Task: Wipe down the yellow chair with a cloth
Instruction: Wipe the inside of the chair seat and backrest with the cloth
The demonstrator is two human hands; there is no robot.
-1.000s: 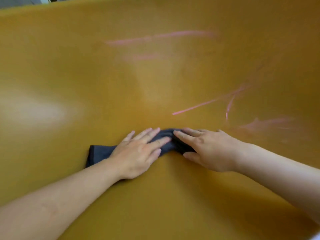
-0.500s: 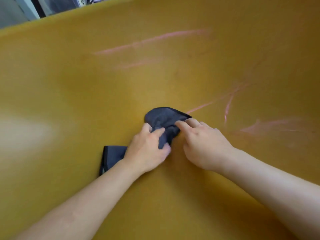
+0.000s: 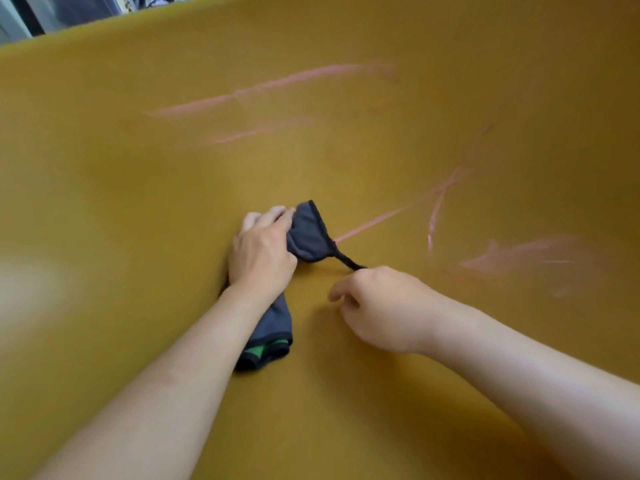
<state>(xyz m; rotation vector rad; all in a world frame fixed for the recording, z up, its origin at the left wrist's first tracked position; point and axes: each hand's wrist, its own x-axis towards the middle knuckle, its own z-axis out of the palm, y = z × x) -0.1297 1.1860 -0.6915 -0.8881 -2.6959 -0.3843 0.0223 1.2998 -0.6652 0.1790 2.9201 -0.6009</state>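
Note:
The yellow chair (image 3: pixel 346 393) fills nearly the whole view as a curved shell. A dark grey cloth (image 3: pixel 310 233) with a bit of green at its near end lies on the seat. My left hand (image 3: pixel 261 252) lies on top of the cloth's middle and grips it, so the cloth shows beyond my fingers and behind my wrist. My right hand (image 3: pixel 377 306) is to the right, fingers closed, pinching a thin dark corner of the cloth that is pulled out to a point.
Pink streaks (image 3: pixel 270 88) run across the chair's back, and more pink marks (image 3: pixel 433 216) sit to the right of the cloth. Above the chair's upper rim at top left a strip of room shows (image 3: pixel 69 8).
The cloth has turned from lying sideways to pointing away from me. My left hand shifted onto its middle. My right hand moved right and back, drawing out a corner.

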